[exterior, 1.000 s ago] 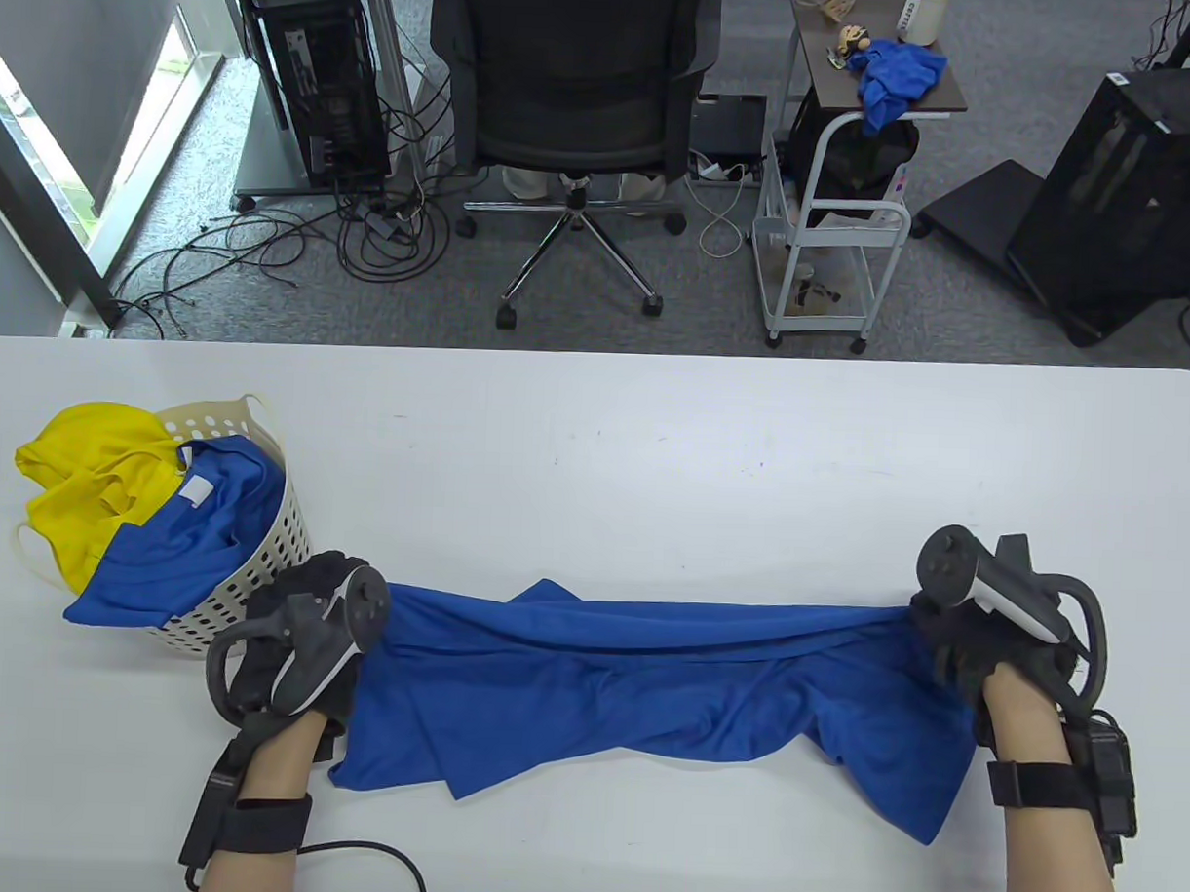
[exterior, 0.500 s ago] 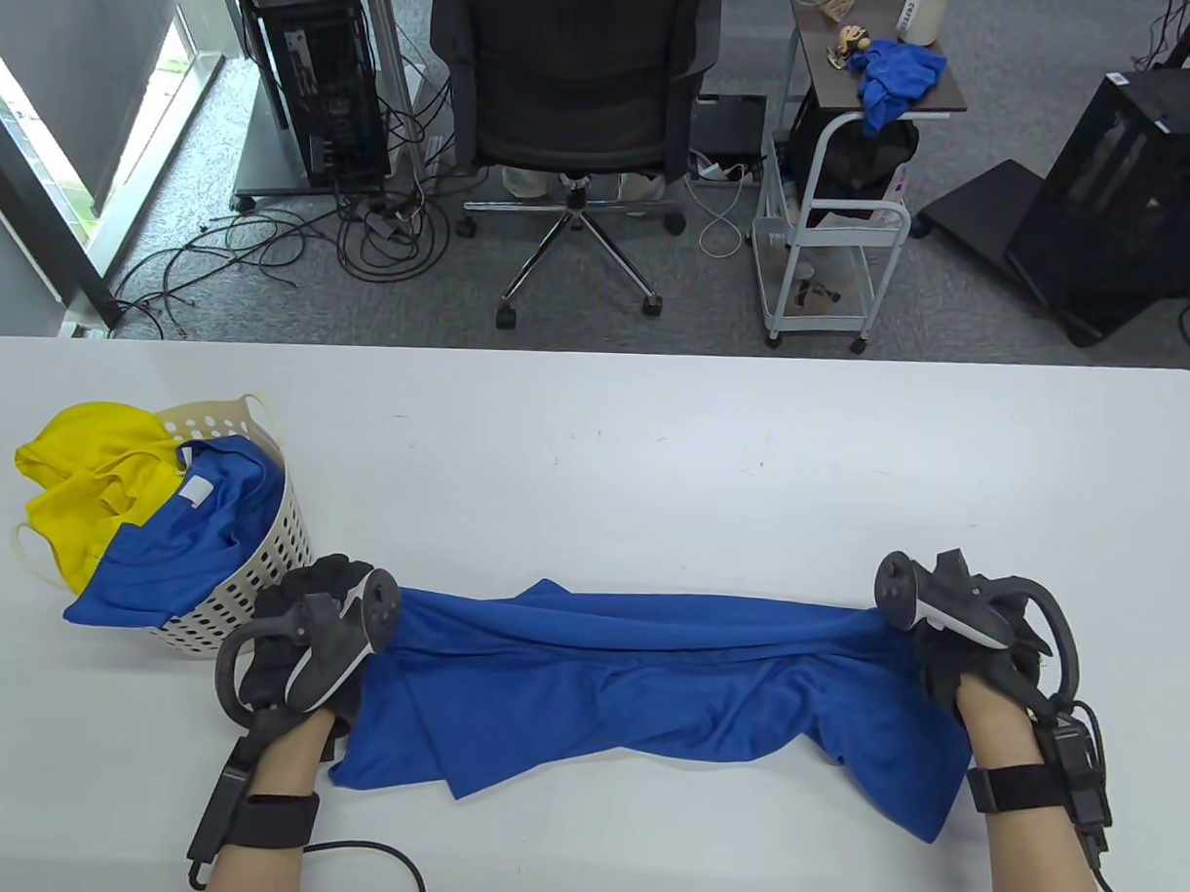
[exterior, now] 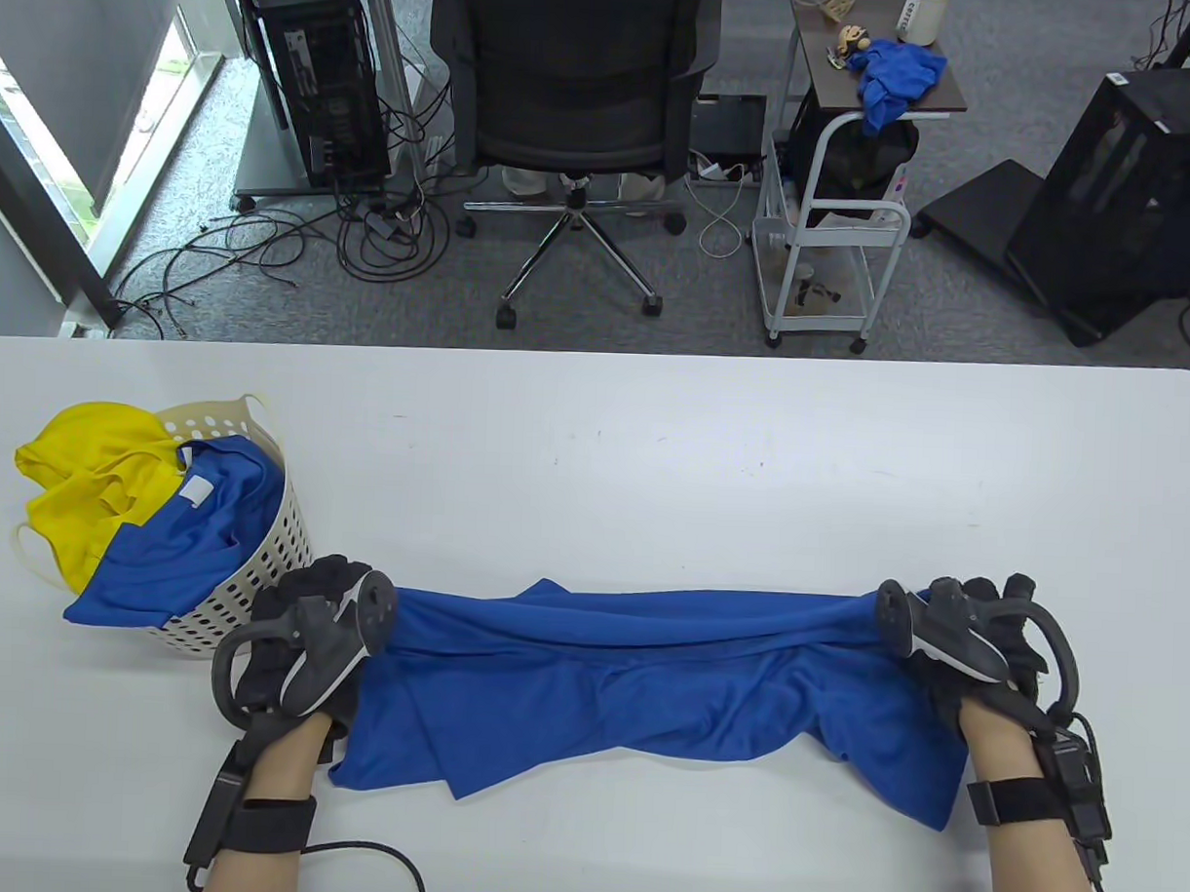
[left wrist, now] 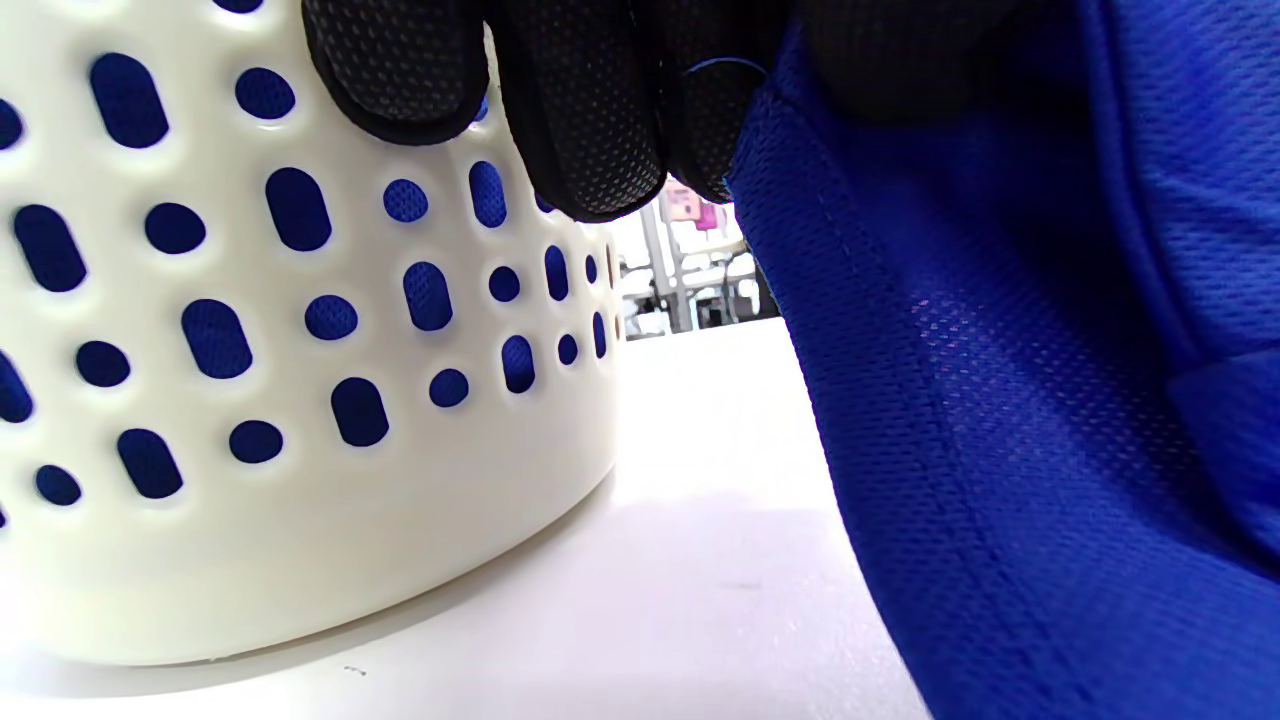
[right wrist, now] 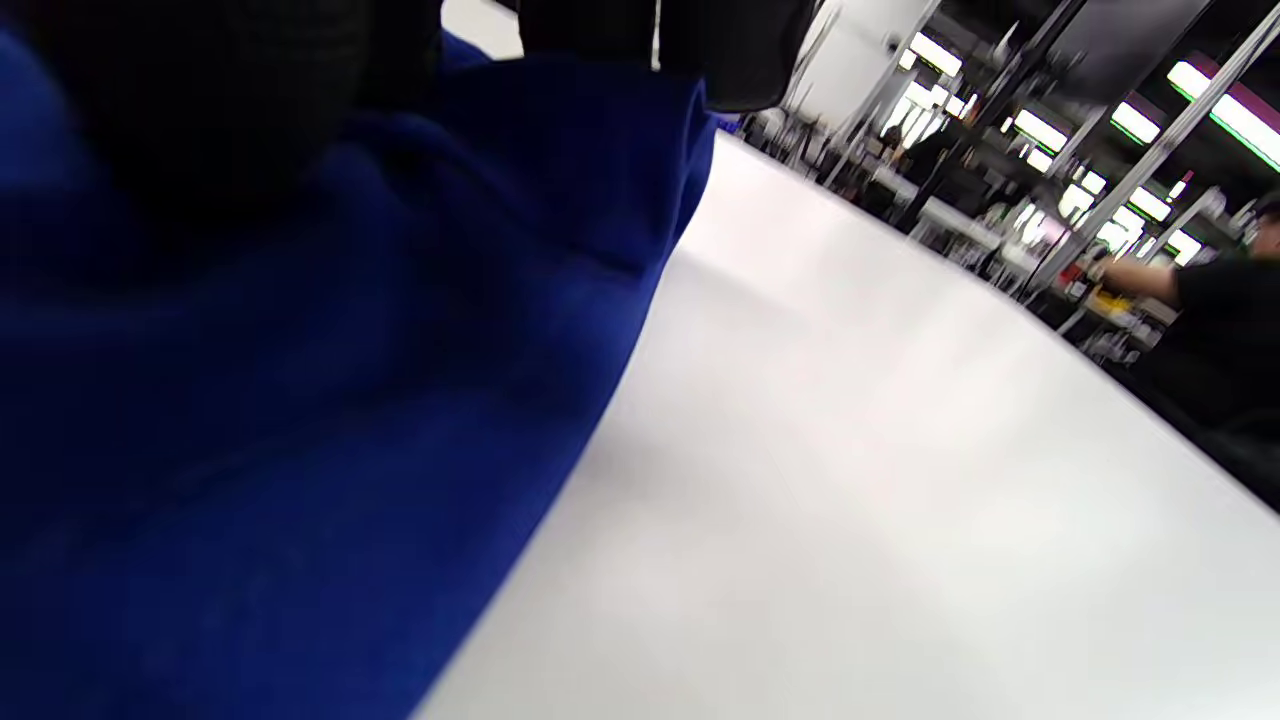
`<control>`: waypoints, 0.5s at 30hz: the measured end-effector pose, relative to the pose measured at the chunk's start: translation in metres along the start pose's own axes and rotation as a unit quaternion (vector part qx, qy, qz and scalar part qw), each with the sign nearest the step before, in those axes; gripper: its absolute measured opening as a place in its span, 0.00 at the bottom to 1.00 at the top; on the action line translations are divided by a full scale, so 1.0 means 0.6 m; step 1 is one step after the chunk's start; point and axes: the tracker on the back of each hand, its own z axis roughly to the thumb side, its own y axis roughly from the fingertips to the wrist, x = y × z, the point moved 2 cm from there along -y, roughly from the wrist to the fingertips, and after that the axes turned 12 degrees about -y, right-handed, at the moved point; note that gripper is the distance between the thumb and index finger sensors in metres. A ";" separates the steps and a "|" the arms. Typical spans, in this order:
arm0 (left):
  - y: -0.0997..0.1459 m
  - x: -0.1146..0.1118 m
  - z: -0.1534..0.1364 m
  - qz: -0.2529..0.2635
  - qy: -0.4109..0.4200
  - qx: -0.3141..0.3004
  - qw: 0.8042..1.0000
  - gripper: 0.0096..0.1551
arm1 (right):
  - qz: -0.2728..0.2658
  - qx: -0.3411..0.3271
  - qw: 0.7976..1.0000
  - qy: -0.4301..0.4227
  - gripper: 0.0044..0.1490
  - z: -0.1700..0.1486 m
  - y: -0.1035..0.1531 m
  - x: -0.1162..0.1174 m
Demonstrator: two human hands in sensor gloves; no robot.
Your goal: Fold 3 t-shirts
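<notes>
A blue t-shirt [exterior: 636,682] is stretched across the front of the white table [exterior: 595,436], its top edge taut between my hands and the rest sagging in folds. My left hand [exterior: 306,631] grips its left end next to the basket; in the left wrist view my fingers [left wrist: 590,110] pinch the hem of the shirt [left wrist: 1000,400]. My right hand [exterior: 968,644] grips the right end; in the right wrist view the shirt [right wrist: 250,420] fills the left side under my fingers [right wrist: 740,50]. A yellow t-shirt [exterior: 86,487] and a second blue t-shirt [exterior: 182,549] lie in the basket.
A cream perforated basket [exterior: 249,590] stands at the table's left, close to my left hand; it also shows in the left wrist view [left wrist: 250,420]. An office chair [exterior: 568,94] and a white cart [exterior: 827,230] stand beyond the far edge.
My right hand has moved nearer and slightly left with the shirt's end, and its tracker has tilted. My left hand has shifted only slightly. The shirt stays stretched between them.
</notes>
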 end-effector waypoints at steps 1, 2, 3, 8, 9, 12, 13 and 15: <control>0.000 0.000 0.000 0.000 0.001 0.000 1.000 0.22 | -0.010 -0.002 1.000 0.001 0.36 0.002 -0.001 -0.002; 0.000 0.000 0.000 0.000 0.001 0.000 1.000 0.22 | -0.006 0.002 1.000 0.004 0.36 0.005 -0.003 0.001; 0.000 -0.001 0.000 -0.001 0.000 -0.001 1.000 0.22 | -0.002 0.002 1.000 0.009 0.36 0.007 -0.004 0.005; 0.002 0.000 0.001 -0.003 -0.007 -0.002 1.000 0.22 | -0.035 0.003 0.999 0.008 0.28 0.014 -0.004 0.016; 0.002 0.000 0.002 -0.003 -0.007 -0.002 1.000 0.22 | -0.040 0.005 0.999 0.010 0.26 0.014 -0.003 0.016; 0.002 0.000 0.002 -0.003 -0.008 -0.003 1.000 0.22 | -0.035 0.006 0.999 0.016 0.24 0.013 -0.003 0.016; 0.002 0.001 0.001 -0.002 -0.008 -0.003 1.000 0.22 | -0.030 0.007 0.999 0.019 0.23 0.012 -0.004 0.015; 0.004 0.004 -0.001 0.000 -0.003 -0.003 1.000 0.22 | -0.016 0.009 1.000 0.018 0.23 0.008 -0.004 0.014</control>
